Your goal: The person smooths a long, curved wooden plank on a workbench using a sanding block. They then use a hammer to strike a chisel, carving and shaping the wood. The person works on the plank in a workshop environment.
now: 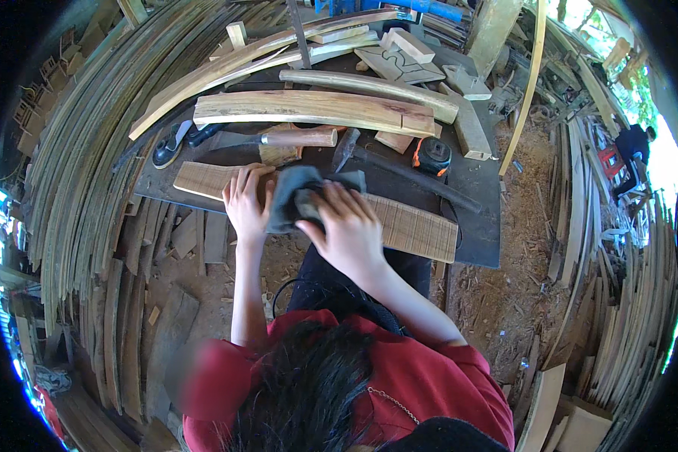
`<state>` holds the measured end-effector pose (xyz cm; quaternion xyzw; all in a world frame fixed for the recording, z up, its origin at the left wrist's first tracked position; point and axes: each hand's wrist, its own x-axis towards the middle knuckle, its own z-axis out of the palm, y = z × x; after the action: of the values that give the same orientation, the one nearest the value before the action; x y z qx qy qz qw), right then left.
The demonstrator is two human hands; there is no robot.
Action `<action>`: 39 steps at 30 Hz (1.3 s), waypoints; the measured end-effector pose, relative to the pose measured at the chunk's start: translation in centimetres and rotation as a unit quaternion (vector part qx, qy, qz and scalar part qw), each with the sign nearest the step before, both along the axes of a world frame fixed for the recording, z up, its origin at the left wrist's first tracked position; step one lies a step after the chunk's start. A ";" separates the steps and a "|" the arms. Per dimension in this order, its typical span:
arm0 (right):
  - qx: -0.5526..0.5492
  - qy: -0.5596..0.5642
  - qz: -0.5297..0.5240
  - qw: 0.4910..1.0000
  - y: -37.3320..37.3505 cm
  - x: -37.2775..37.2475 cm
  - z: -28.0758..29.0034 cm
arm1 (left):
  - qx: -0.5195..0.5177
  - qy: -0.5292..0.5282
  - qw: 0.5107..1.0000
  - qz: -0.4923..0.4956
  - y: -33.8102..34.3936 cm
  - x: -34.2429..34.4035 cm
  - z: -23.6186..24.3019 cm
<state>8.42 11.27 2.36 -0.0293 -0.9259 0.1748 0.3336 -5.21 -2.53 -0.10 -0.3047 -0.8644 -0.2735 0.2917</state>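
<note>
A curved wooden board with dark grain lies along the near edge of the dark worktop. My left hand grips it left of the middle, the fingers reaching across its top. A crumpled grey-green cloth is pressed on the board's middle by my right hand, whose fingers are bent over it. Some darker part shows under those fingers, too unclear to name. Just beyond the board lie a chisel with a wooden handle, a hammer with a dark handle, and a black and orange tape measure.
Beyond the tools lie a pale timber piece and other curved lengths. The worktop ends close to my body. Stacked planks line the left side; more boards lean at right. Shavings cover the floor. Another person is far right.
</note>
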 end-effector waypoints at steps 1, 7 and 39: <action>0.002 0.005 0.004 1.000 -0.7 -1.2 -0.1 | -0.001 -0.001 1.000 -0.002 -0.1 -0.4 -0.2; -0.045 -0.049 -0.053 0.996 1.9 3.4 0.4 | 0.026 -0.009 1.000 0.004 -0.2 0.1 -0.1; -0.028 -0.034 -0.096 0.994 4.3 5.9 -0.7 | 0.032 -0.022 0.999 -0.003 0.3 0.8 0.5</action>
<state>14.32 15.55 1.62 -0.1337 -0.9244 0.1664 0.3161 -4.45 -2.22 0.37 -0.2917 -0.8603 -0.3089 0.2817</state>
